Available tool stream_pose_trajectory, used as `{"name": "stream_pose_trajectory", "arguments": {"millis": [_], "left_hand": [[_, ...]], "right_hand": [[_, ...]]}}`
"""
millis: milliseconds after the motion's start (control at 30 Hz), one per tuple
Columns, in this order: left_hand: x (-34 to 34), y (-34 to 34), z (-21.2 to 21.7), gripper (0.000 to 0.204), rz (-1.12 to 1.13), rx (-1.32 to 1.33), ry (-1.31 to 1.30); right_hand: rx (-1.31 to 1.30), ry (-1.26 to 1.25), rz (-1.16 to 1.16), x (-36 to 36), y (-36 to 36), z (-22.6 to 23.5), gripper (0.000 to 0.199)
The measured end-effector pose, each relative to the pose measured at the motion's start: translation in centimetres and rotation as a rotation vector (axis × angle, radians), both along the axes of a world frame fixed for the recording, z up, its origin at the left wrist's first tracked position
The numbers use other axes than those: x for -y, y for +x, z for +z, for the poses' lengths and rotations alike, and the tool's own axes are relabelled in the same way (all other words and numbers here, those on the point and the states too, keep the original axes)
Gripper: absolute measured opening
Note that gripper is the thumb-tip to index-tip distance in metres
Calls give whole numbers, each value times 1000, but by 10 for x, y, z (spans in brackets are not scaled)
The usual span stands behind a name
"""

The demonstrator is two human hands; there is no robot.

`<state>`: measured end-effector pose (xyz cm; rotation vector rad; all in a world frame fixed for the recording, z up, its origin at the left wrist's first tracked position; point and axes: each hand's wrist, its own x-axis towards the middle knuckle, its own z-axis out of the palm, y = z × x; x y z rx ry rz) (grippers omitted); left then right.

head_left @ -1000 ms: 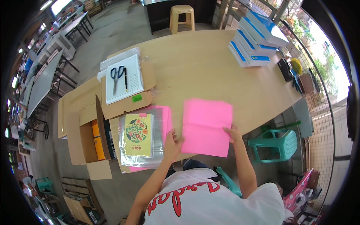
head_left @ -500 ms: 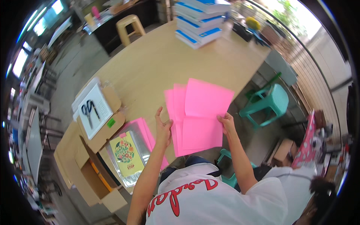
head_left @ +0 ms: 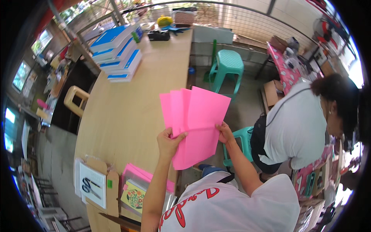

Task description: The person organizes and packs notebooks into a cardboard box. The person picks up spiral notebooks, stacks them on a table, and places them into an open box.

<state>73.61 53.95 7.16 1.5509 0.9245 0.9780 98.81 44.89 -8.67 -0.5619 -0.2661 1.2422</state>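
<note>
Several pink paper sheets (head_left: 205,116), fanned out and creased across the middle, are held up in front of me over the table's edge. My left hand (head_left: 169,143) grips them at the left side, its thumb lying across the front and its other fingers partly hidden. At the right edge my right hand (head_left: 225,132) pinches the sheets, thumb in front. Below and left of my left forearm, a yellow floral notebook (head_left: 133,196) in clear plastic lies on the table beside more pink sheets (head_left: 135,171).
Scissors (head_left: 89,187) rest on a white pad (head_left: 99,198) over cardboard (head_left: 113,199). Blue-and-white stacked books (head_left: 119,58) stand on the far left of the table (head_left: 154,77). Green stools (head_left: 228,63) are to the right, where another person (head_left: 295,123) in a white shirt bends toward a pink-covered table.
The view has swung to the right, bringing the other person fully in. My left hand has closed on the sheets, its thumb now over their front; earlier its fingers were spread at their edge.
</note>
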Motion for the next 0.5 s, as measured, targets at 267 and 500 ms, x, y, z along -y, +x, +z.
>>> {"name": "stream_pose_trajectory", "arguments": {"millis": [267,500], "left_hand": [[15,35,8,30,-179,-29,-47],[29,69,23,27,-227,-88,-55]], "right_hand": [[18,77,-209,66,25,-3,24],[-45,143,-272,93,40,-1,27]]}}
